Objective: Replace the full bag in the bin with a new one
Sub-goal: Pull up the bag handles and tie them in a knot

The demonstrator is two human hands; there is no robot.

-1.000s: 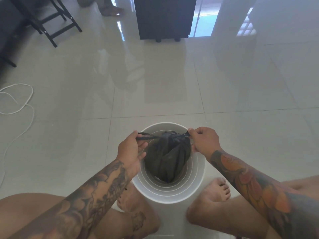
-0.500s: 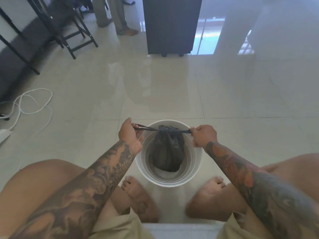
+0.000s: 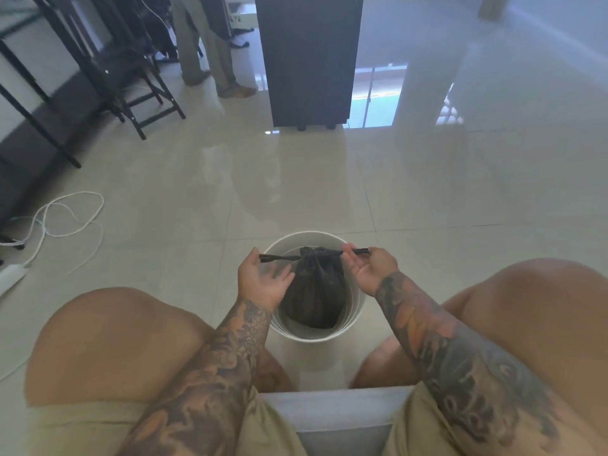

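Observation:
A white round bin [image 3: 357, 301] stands on the tiled floor between my bare feet. Inside it sits a full black bag [image 3: 312, 291], its mouth gathered into a knot at the top. Two thin black tie ends [image 3: 279, 257] stretch taut sideways from that knot. My left hand [image 3: 265, 279] is palm up at the bin's left rim and pinches the left end at its thumb. My right hand [image 3: 370, 268] is palm up over the right rim, with the right end held across its fingertips. The other fingers of both hands are spread.
A dark cabinet [image 3: 309, 60] on small feet stands ahead. Black folding chairs and table legs [image 3: 144, 100] fill the far left, with another person's legs [image 3: 204, 54] behind. A white cable [image 3: 69, 218] and power strip [image 3: 10, 276] lie at left. I sit on a grey seat [image 3: 329, 419].
Both hands have turned from knuckles up to palms up and loosened their fingers while the tie ends stay stretched sideways. The view has pulled back and tilted up, showing more of the room.

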